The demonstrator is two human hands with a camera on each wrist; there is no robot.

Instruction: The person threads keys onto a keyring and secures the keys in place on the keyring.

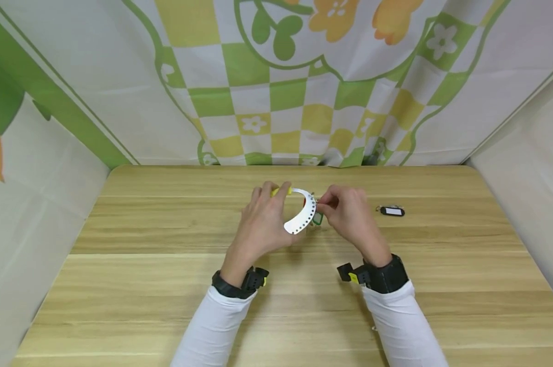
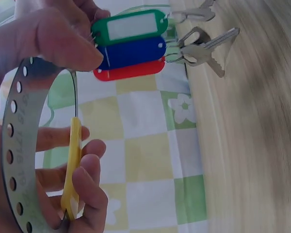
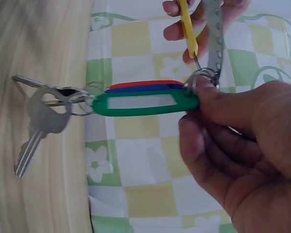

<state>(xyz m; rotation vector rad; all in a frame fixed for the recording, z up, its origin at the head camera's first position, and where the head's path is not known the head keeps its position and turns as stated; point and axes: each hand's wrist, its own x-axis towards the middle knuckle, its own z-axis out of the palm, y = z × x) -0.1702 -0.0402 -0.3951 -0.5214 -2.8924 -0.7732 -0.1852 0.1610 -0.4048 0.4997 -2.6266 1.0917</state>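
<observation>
My left hand grips a curved metal key-holder ring with numbered holes along its rim. The ring's yellow sleeve lies by the curled left fingers. At the rim's right side, my right hand pinches the end of a green key tag by its small wire rings. A blue key tag and a red key tag are stacked against the green one, attached near the same part of the rim. Keys dangle from the tags' other ends, over the wooden table.
A black key tag with a white label lies on the wooden table, right of my right hand. A small whitish object shows beside the right sleeve. Behind the table's far edge hangs a checkered curtain.
</observation>
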